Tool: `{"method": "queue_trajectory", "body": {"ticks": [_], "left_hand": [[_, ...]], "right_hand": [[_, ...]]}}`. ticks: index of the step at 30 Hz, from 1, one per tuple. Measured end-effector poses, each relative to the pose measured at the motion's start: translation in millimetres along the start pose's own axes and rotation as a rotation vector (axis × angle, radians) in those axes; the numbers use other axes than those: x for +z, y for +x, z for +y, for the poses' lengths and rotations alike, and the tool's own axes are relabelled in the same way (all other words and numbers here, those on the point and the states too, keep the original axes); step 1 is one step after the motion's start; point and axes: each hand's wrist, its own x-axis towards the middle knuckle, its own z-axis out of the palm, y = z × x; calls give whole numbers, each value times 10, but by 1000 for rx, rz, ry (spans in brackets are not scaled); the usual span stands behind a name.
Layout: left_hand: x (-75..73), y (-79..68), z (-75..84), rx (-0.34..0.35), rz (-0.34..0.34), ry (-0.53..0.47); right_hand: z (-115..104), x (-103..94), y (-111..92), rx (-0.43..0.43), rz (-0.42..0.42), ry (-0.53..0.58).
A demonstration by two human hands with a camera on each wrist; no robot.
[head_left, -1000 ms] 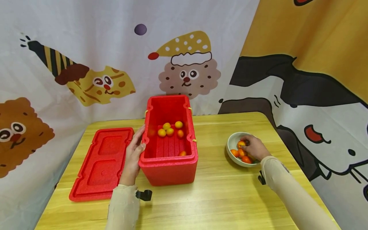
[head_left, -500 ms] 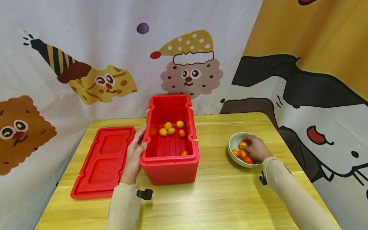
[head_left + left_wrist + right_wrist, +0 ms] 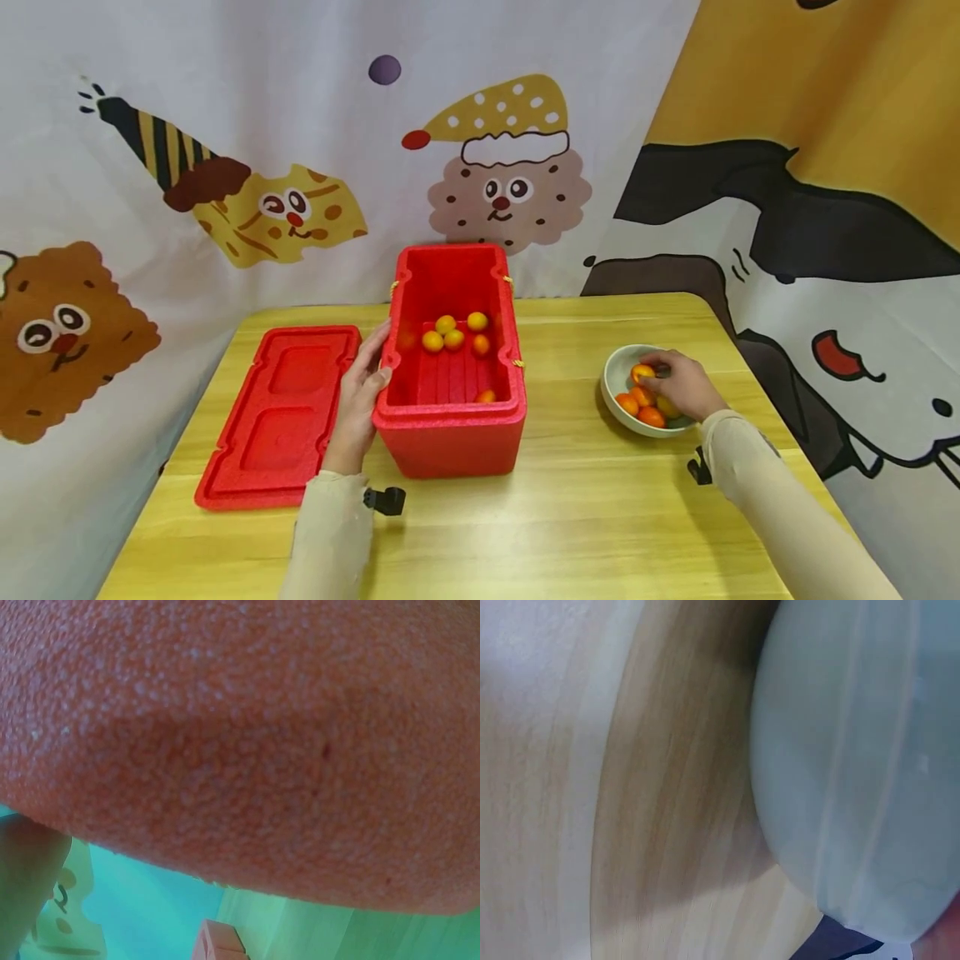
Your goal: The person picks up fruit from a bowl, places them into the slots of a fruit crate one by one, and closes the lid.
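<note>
An open red foam box stands mid-table, with several small yellow and orange fruits on its floor. My left hand lies along the box's left side, fingers fairly straight, thumb at the rim. The box's grainy wall fills most of the left wrist view. To the right is a pale green bowl with several small orange fruits. My right hand reaches over its rim and pinches a small orange fruit; the fingertips are partly hidden. The right wrist view shows the bowl's outside.
A red lid with two recessed panels lies flat left of the box. Yellow cords show at the box's edges. Behind the wooden table hangs a curtain printed with cartoon figures.
The whole head view has shifted slightly, so everything sits a little further right. Both hands keep nearly the same place, at the box and in the bowl.
</note>
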Motion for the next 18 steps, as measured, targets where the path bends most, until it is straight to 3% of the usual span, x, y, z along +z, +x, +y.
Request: {"method": "queue_trajectory", "body": {"ticks": [12,18], "left_hand": [[19,-11,0,7,8,6],[20,19,-11,1,11,5]], "right_hand": [[-166,-172,-66,-10,148,173],[-272,-239,-32,-7,203,205]]}}
